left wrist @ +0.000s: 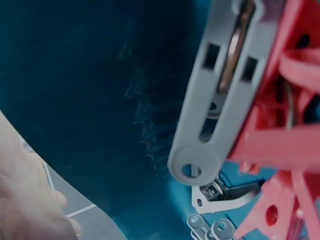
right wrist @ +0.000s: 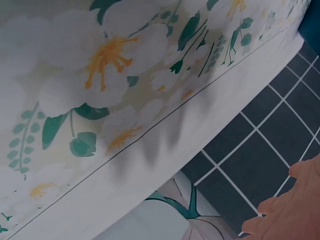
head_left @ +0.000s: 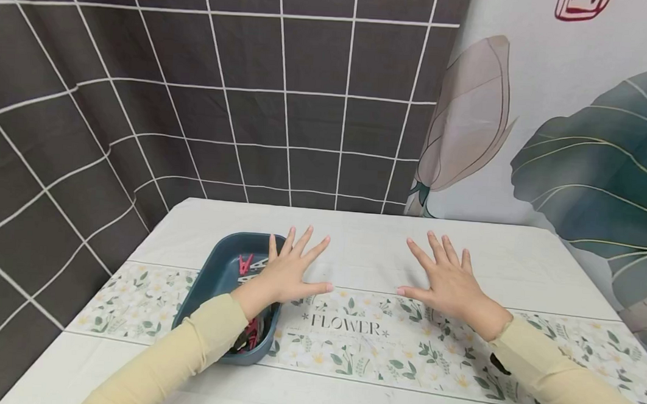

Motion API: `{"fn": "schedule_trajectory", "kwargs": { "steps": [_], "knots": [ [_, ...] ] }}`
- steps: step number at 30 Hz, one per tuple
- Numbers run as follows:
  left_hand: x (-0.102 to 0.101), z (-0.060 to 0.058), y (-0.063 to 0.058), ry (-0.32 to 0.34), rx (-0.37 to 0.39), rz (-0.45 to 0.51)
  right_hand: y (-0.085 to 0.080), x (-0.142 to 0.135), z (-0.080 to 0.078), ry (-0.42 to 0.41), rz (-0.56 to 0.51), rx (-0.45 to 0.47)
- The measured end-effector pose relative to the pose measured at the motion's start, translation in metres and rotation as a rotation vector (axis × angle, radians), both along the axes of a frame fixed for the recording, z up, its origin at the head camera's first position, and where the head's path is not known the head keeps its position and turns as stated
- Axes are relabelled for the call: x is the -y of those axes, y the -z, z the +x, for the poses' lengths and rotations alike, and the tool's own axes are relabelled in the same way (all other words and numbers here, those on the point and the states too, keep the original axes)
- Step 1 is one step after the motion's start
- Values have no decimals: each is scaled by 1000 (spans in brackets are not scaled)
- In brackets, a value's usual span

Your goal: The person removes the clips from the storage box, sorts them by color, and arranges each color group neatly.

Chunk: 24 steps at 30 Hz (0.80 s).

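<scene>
My left hand (head_left: pixel 288 275) is held palm down with its fingers spread, above the right side of a dark blue plastic basin (head_left: pixel 223 253). Inside the basin lie several clothespins: a pink clothespin (head_left: pixel 245 264) and pale grey ones show past the hand, more are partly hidden under the wrist. Close up in the left wrist view are a grey clothespin (left wrist: pixel 200 120) and pink clothespins (left wrist: pixel 280 145). My right hand (head_left: pixel 451 285) is spread over the printed band of the tablecloth, with nothing in it. Both hands appear with straight fingers.
A white tablecloth (head_left: pixel 365 241) covers the table, with a floral band reading FLOWER across it. Behind the table hangs a dark curtain (head_left: pixel 316 122) with white grid lines. To the right of it is a white curtain (head_left: pixel 483 192) printed with large leaves.
</scene>
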<state>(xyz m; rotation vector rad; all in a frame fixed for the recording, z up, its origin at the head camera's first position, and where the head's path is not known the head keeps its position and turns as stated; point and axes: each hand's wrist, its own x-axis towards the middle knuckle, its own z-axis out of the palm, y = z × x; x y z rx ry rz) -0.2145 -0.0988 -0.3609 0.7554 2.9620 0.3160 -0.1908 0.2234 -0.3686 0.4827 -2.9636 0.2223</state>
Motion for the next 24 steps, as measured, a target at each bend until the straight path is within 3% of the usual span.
{"fn": "schedule_trajectory", "kwargs": {
  "steps": [7, 16, 24],
  "knots": [
    [2, -2, -4, -12, -22, -1, -2, -1, 2, -11, 6, -27],
    [11, -2, -26, -75, -151, 6, -15, -1, 4, -57, -35, -97],
    [34, 0, -41, -141, -196, 30, -27, 1, 9, -124, -93, -213]
  ]
}}
